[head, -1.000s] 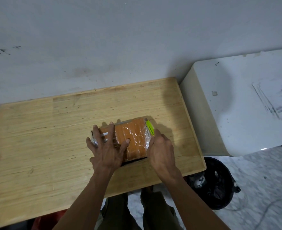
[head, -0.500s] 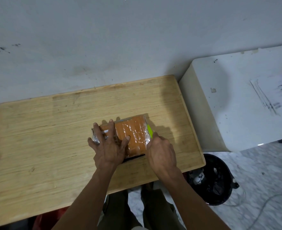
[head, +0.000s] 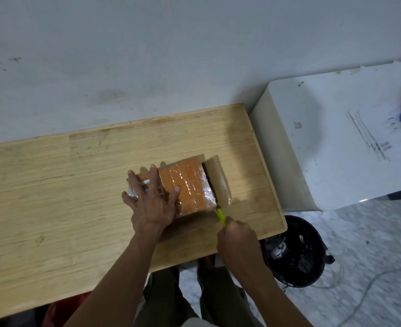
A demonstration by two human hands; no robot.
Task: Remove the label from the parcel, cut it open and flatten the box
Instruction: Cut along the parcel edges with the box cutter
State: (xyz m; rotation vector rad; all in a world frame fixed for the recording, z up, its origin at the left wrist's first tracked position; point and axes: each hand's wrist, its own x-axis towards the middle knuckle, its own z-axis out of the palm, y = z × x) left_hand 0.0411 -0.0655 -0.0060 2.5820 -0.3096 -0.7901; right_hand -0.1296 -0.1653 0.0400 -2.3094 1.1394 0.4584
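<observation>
On table (head: 53, 197), left hand (head: 151, 204) pressing parcel (head: 185, 185)

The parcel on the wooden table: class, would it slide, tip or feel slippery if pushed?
The parcel probably feels slippery: glossy tape covers its top. It seems unlikely to tip, lying low and flat on the table. It might slide when pushed, perhaps why the left hand presses it down.

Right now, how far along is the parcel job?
Done: the right-end flap of the parcel hangs open. In hand: the left hand presses the top while the right hand holds a green cutter at the near corner. Left: further cuts, flattening. Label status unclear.
</observation>
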